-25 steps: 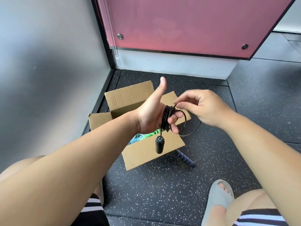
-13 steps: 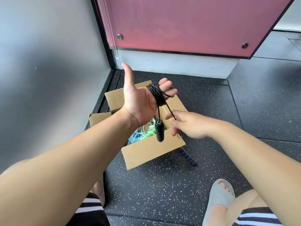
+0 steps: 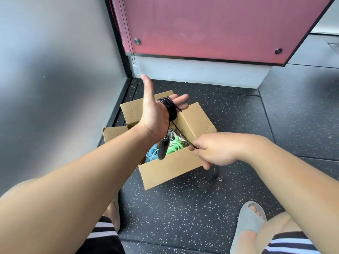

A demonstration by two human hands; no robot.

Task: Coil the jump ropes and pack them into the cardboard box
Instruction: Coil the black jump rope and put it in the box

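Note:
A black jump rope is wound in several turns round the straight fingers of my left hand, held palm-up over the open cardboard box. One black handle dangles from the coil above the box. My right hand pinches the rope's loose strand, stretched taut from the coil down to the box's right side. The other handle hangs below that hand, mostly hidden. Green and blue coiled ropes lie inside the box.
The box stands on dark speckled rubber flooring in a corner. A grey wall runs along the left and a pink panel over a white base closes the back. My foot in a grey slipper rests at lower right.
My left hand turned palm-up and rose with the coil. My right hand dropped from beside the coil to the box's right edge, pulling the strand taut. The second handle lifted toward that hand.

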